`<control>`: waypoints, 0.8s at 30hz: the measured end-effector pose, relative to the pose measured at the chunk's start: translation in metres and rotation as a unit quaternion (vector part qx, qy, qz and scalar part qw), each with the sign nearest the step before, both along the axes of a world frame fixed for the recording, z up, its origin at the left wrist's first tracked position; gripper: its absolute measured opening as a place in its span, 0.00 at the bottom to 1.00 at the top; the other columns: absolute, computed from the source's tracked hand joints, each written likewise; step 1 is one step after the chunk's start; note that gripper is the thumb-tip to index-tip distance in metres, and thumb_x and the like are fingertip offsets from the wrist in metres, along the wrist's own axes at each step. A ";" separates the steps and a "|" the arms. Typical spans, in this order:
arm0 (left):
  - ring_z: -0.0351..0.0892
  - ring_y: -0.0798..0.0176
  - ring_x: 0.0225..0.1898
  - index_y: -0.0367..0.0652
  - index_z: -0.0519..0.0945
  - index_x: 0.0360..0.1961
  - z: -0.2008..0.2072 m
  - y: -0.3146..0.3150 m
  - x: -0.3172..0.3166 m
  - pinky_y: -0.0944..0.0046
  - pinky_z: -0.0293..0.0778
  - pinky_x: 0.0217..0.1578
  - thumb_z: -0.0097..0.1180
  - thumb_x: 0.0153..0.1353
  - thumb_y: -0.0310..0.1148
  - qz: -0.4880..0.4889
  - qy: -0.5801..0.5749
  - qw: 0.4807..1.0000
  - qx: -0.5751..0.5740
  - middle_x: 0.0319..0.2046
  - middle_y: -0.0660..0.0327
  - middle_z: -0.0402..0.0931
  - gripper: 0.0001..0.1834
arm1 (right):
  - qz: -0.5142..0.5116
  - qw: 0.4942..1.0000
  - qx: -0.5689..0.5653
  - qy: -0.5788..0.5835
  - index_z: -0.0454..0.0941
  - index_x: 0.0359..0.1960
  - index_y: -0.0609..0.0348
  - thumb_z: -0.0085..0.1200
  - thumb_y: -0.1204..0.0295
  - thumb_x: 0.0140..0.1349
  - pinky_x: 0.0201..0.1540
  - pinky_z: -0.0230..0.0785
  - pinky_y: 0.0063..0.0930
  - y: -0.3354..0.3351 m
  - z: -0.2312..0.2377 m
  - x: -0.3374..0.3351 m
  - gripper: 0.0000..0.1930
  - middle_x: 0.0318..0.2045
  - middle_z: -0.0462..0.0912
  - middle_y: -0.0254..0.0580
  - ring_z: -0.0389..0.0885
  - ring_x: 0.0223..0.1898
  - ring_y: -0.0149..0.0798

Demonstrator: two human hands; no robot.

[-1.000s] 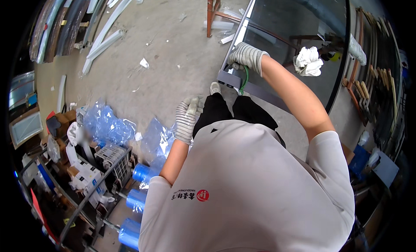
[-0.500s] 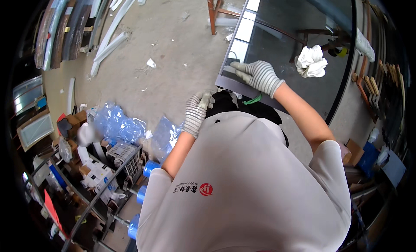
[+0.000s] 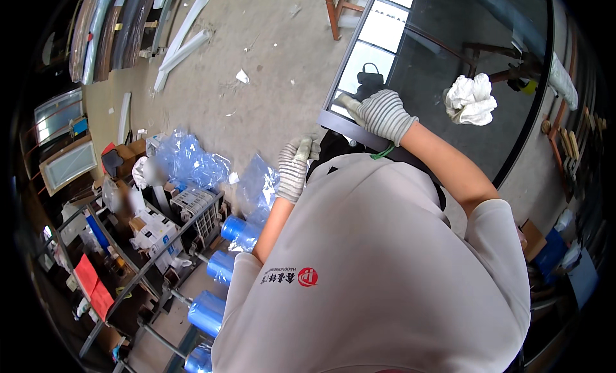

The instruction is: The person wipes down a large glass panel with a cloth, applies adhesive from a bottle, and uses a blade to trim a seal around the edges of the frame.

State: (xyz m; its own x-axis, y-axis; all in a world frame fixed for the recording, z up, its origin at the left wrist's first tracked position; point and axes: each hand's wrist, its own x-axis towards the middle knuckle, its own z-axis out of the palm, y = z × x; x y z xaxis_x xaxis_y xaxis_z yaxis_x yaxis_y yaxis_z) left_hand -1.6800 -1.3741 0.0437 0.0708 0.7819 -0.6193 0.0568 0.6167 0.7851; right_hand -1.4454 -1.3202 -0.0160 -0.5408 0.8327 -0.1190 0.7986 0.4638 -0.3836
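Note:
My left hand (image 3: 295,167), in a striped light glove, is beside my waist with its fingers curled together. Whatever lies within them, if anything, is hidden. At the near left corner of a dark framed glass panel (image 3: 436,58), my right hand (image 3: 384,116) wears a matching glove. Its fingers stretch toward the panel's left edge, and I see nothing held. A crumpled white cloth (image 3: 470,100) lies on the glass, right of that hand. The grey frame edge (image 3: 353,130) runs just below the right hand, close to my body.
Blue plastic film (image 3: 192,161) lies on the floor to the left, and blue-wrapped rollers (image 3: 208,311) are beside my left arm. A metal rack (image 3: 138,299) holds boxes and clutter. Long wrapped profiles (image 3: 109,36) lie far left; a brown trestle (image 3: 333,13) stands beyond.
The view has shifted, so the panel, cloth and floor objects sit farther right. My right hand stays at the panel's near left corner. The left hand remains curled by my waist.

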 end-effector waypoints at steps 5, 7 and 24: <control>0.71 0.73 0.25 0.38 0.79 0.40 -0.008 -0.008 0.001 0.72 0.69 0.29 0.48 0.65 0.39 0.028 -0.009 1.000 -0.007 0.25 0.64 0.75 0.15 | 0.072 0.997 0.014 -0.021 0.65 0.59 0.52 0.42 0.64 0.63 0.11 0.56 0.36 0.002 0.007 -0.001 0.22 0.08 0.70 0.35 0.69 0.08 0.37; 0.72 0.72 0.26 0.38 0.79 0.40 -0.006 -0.008 0.002 0.71 0.70 0.30 0.49 0.65 0.39 0.027 -0.001 1.000 0.006 0.25 0.64 0.75 0.15 | 0.070 0.997 -0.018 -0.024 0.66 0.59 0.52 0.42 0.63 0.63 0.11 0.57 0.37 0.003 0.015 0.000 0.22 0.08 0.71 0.35 0.69 0.09 0.38; 0.71 0.72 0.27 0.35 0.78 0.42 -0.010 -0.009 0.000 0.70 0.70 0.32 0.47 0.65 0.37 -0.013 0.006 1.000 0.013 0.25 0.64 0.75 0.16 | 0.043 0.997 -0.045 0.034 0.74 0.45 0.52 0.43 0.60 0.63 0.16 0.63 0.39 0.012 0.033 0.003 0.15 0.11 0.74 0.38 0.73 0.12 0.43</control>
State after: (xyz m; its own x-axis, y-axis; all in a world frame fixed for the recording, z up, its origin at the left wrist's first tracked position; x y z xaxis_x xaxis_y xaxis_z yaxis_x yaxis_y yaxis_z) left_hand -1.6802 -1.3832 0.0333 0.0831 0.7954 -0.6003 0.0819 0.5949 0.7996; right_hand -1.4422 -1.3080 0.0170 -0.6190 0.7705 -0.1523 0.7282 0.4904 -0.4789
